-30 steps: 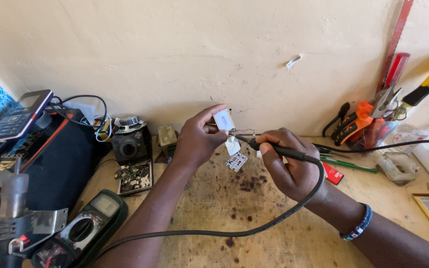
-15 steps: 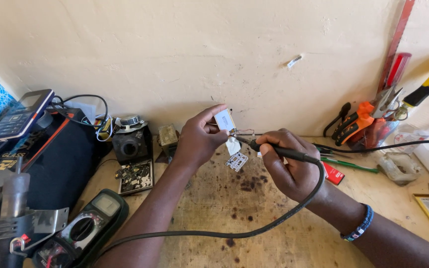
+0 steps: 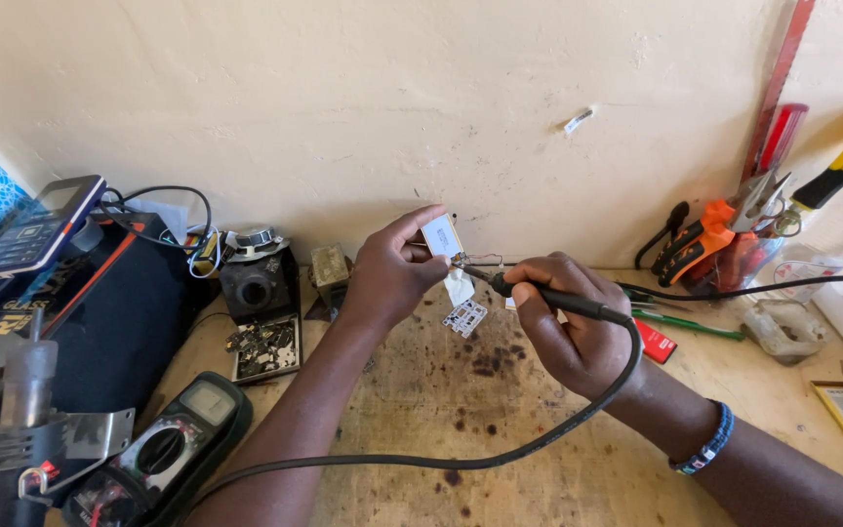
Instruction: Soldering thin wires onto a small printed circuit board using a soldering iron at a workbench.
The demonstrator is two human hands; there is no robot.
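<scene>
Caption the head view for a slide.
Left hand holds a small white part while right hand touches a soldering iron to it.

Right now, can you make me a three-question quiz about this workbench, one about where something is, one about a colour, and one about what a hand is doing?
1. Where is the multimeter?
A. near the bench's left front
B. hanging on the wall
C. by the pliers

2. What colour is the wristband?
A. red
B. blue
C. white

3. What does the right hand do?
A. lies flat and empty
B. grips the soldering iron
C. holds a phone

Answers: 1 A, it lies by the left forearm. 2 B, blue shows on the right wrist. 3 B, its fingers wrap the black handle.
</scene>
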